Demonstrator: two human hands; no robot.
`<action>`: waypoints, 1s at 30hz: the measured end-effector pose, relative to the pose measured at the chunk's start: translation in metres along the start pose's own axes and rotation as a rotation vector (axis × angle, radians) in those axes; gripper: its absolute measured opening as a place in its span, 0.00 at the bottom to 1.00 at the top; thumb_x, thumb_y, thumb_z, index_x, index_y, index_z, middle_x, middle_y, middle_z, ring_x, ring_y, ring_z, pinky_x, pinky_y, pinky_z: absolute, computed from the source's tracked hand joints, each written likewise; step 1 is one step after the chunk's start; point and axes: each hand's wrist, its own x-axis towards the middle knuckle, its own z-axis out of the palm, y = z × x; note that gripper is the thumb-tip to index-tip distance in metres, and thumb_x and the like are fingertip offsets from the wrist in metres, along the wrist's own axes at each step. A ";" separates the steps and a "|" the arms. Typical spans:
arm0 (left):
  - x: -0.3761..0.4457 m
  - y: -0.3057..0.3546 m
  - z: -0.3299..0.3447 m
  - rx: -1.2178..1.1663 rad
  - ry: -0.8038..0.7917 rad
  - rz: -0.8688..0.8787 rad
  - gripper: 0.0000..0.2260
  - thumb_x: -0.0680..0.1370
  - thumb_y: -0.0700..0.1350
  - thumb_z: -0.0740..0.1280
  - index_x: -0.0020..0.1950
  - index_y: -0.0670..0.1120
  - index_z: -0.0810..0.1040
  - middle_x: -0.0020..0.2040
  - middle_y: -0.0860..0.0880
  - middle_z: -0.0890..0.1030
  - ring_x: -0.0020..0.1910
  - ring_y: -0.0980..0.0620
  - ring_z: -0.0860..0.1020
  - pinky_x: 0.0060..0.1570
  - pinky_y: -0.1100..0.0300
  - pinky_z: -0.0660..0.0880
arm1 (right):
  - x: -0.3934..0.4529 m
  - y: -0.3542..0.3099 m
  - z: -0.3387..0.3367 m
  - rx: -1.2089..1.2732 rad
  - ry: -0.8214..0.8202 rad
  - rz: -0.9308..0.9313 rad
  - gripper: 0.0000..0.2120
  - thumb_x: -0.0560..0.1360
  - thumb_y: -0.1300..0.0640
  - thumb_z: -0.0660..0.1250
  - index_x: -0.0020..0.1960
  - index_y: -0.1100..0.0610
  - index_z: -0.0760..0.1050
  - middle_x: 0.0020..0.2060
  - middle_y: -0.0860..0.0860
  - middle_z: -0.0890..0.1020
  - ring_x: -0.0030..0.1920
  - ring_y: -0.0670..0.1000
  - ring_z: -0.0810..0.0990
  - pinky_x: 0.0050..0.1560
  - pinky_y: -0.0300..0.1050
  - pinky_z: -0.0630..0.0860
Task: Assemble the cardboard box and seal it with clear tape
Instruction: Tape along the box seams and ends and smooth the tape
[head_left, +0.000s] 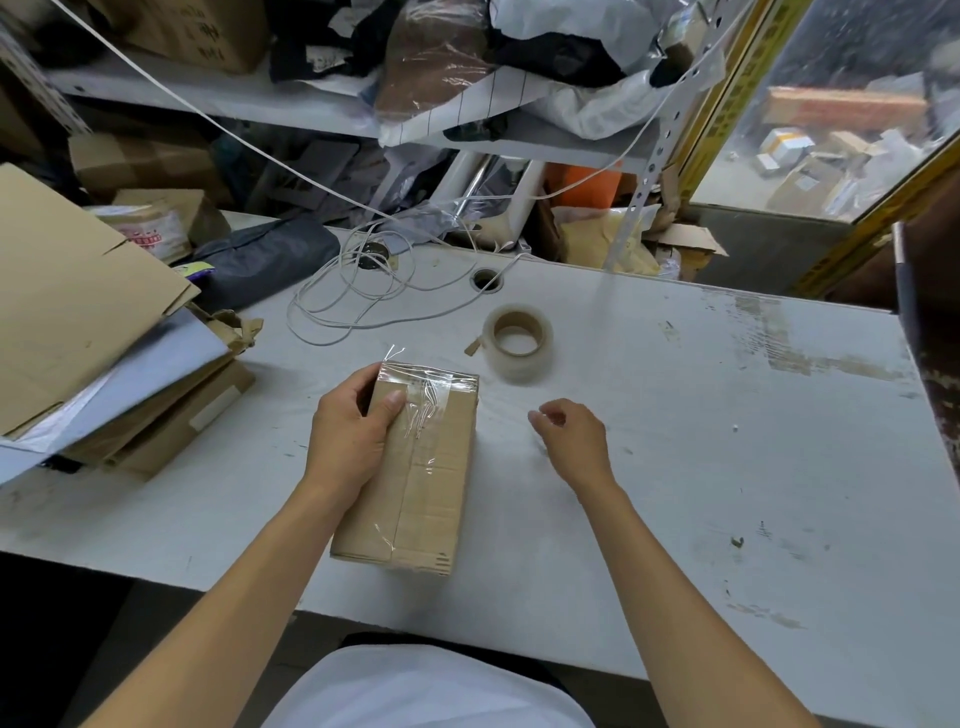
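Note:
A small brown cardboard box (426, 488) lies flat on the white table (701, 467), closed, with clear tape along its top seam and wrinkled tape over its far end. My left hand (353, 431) grips the box's far left edge, thumb pressed on the taped top. Hovering just above the table to the right of the box, my right hand (571, 436) touches nothing, its fingers loosely curled and empty. The roll of clear tape (517, 340) stands on the table beyond the box, a short tab sticking out at its left.
A stack of flattened cardboard and white sheets (98, 353) fills the table's left side. A coiled white cable (363, 291) lies behind the box near a cable hole (487, 279). Cluttered shelves (291, 104) rise at the back. The table's near edge is close to my body.

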 end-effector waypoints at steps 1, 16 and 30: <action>0.000 0.001 0.000 -0.005 -0.001 0.001 0.16 0.79 0.43 0.67 0.67 0.52 0.78 0.56 0.58 0.83 0.56 0.57 0.80 0.55 0.61 0.76 | -0.004 -0.010 0.000 0.071 -0.009 -0.002 0.17 0.79 0.49 0.65 0.47 0.63 0.81 0.39 0.49 0.81 0.41 0.48 0.78 0.46 0.45 0.73; -0.018 -0.010 -0.009 0.065 -0.059 0.041 0.16 0.79 0.43 0.67 0.67 0.52 0.76 0.55 0.57 0.81 0.53 0.62 0.78 0.48 0.68 0.71 | -0.044 -0.071 0.018 1.059 -0.289 0.226 0.06 0.76 0.66 0.67 0.42 0.58 0.76 0.36 0.52 0.79 0.35 0.48 0.77 0.43 0.41 0.73; -0.004 -0.026 -0.020 -0.282 -0.209 0.039 0.22 0.71 0.41 0.73 0.64 0.45 0.76 0.59 0.50 0.82 0.59 0.55 0.80 0.57 0.62 0.77 | -0.054 -0.061 0.055 1.173 -0.009 0.130 0.05 0.79 0.65 0.65 0.45 0.60 0.79 0.38 0.56 0.78 0.35 0.50 0.73 0.41 0.44 0.71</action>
